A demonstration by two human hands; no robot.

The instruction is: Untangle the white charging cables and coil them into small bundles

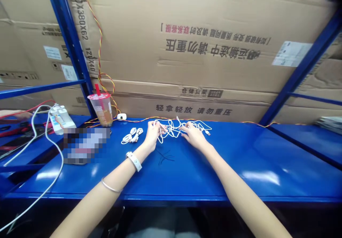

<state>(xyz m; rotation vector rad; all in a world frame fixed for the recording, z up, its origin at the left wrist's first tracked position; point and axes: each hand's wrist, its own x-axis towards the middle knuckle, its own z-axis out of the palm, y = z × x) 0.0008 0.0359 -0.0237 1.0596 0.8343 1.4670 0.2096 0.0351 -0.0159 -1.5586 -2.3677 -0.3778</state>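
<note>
A loose tangle of white cable [171, 129] lies toward the back of the blue shelf [192, 181], spread between my two hands. My left hand [154, 133] has its fingers closed around a part of the cable at the tangle's left side. At the right side, my right hand [193, 134] touches the strands with thumb and fingers apart. A plug end [207, 132] of the cable lies just beyond my right hand. Left of my left hand are coiled white cables [133, 136], bundled up. Several thin black ties [166, 157] lie in front of the tangle.
A drink cup [103, 110] with a red straw stands at the back left, near a blurred-out flat device [85, 146]. Farther left are a white power strip [62, 120] and red-handled tools [20, 133]. Cardboard [203, 70] walls the back; twisted red-yellow wire [100, 49] runs along it.
</note>
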